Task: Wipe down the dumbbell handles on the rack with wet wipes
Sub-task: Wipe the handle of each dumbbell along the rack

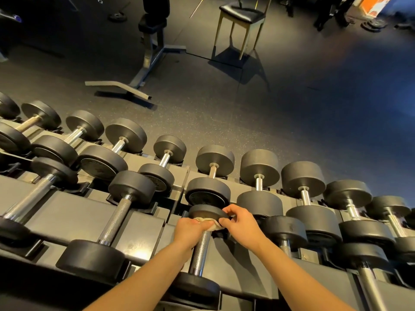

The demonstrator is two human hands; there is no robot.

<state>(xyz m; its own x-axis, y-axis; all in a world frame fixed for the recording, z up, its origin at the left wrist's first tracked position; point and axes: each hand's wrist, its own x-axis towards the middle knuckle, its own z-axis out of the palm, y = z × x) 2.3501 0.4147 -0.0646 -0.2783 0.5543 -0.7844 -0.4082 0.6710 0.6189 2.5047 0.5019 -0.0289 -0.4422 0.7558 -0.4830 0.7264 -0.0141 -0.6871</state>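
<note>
**Wiping under way, lower tier**

The left hand (190, 228) grips a crumpled off-white wet wipe (207, 221) round the far end of a knurled chrome dumbbell handle (200, 252) on the dark metal rack (74, 212). The right hand (241, 223) pinches its black disc head (205, 213). Whether the other handles are done cannot be told.

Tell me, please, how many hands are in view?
2: the left hand grips the wipe round the dumbbell handle; the right hand pinches it at the far end.
</note>
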